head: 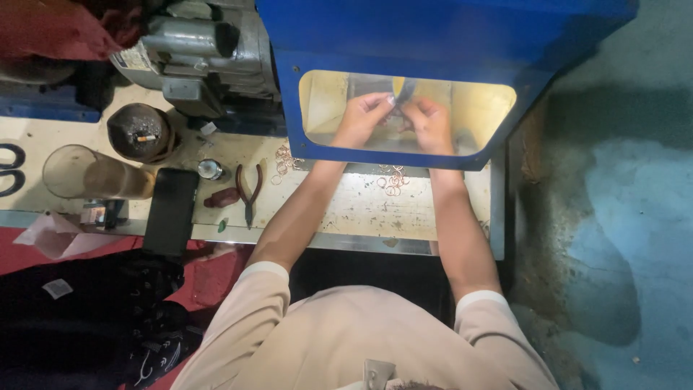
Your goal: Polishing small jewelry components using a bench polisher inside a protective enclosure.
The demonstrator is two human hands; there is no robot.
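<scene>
Both my hands reach behind the clear window of a blue machine hood [375,43]. My left hand [363,119] and my right hand [429,123] are close together, fingers pinched around a small piece held against a spinning wheel [403,90]; the piece itself is too small to make out. Small copper-coloured rings [392,185] lie on the worn white bench [361,209] just in front of the hood, between my forearms. More rings [286,159] lie to the left of my left arm.
Pliers with dark red handles [247,191], a black phone [171,211], a clear plastic cup [90,173], a round ashtray [141,131] and a grey motor [202,50] sit on the left. Red cloth and a black bag [94,318] lie below.
</scene>
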